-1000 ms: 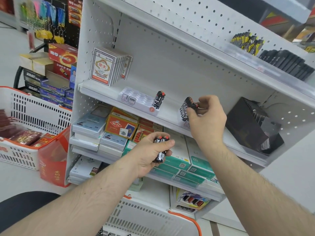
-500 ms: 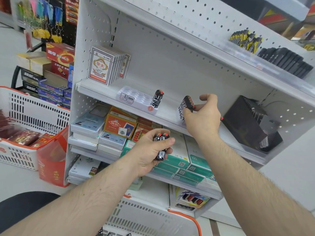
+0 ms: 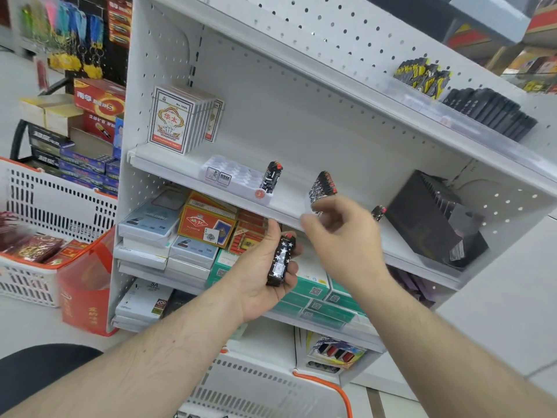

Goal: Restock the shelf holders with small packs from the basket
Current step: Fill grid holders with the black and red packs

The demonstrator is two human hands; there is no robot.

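My left hand (image 3: 265,267) holds a small black lighter pack (image 3: 281,260) with white stars and a red top, in front of the middle shelf (image 3: 168,164). My right hand (image 3: 340,236) hovers just right of it, fingers loosely curled and holding nothing. Behind that hand a row of black lighters (image 3: 323,187) stands in a holder on the shelf, and one more lighter (image 3: 378,212) peeks out to its right. A clear white holder tray (image 3: 232,176) further left carries one upright black lighter (image 3: 271,178).
Playing card boxes (image 3: 174,122) stand at the shelf's left end. A black display stand (image 3: 434,218) sits at its right. A white and orange basket (image 3: 51,206) of red packs is on the floor at left. Another basket rim (image 3: 325,384) lies below my arms.
My right hand has let go of the lighter row on the shelf and drawn back down toward my left hand. My left hand has opened a little, showing the pack.
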